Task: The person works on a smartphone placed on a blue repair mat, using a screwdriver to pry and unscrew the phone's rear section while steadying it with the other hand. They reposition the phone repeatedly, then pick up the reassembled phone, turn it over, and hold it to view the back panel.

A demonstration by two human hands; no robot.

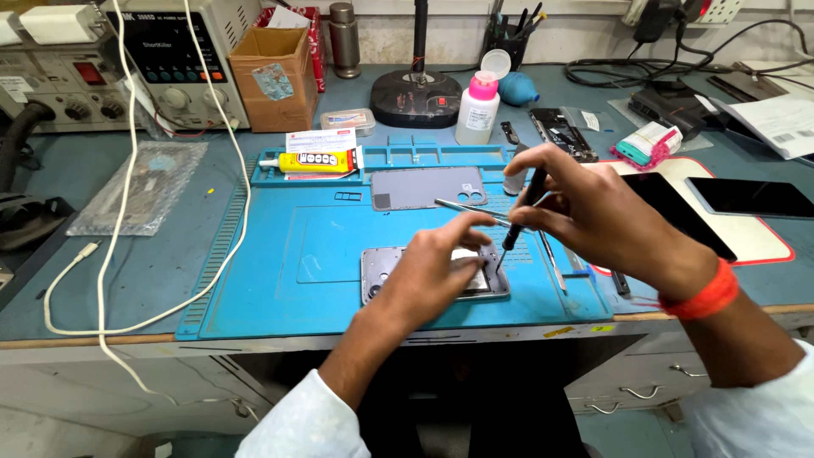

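Note:
An opened phone body [379,270] lies on the blue work mat [280,254]. My left hand [432,271] rests on it, pressing it down, with metal tweezers [471,209] sticking out between its fingers. My right hand [593,212] grips a black screwdriver [523,208] held nearly upright, its tip at the phone's right edge. The grey back cover [424,187] lies apart on the mat behind the phone.
A yellow glue tube [315,161], a pink-capped bottle [477,106], a cardboard box [273,76] and a power supply [178,59] stand at the back. Two dark phones [750,197] lie right. A white cable [119,254] loops at left.

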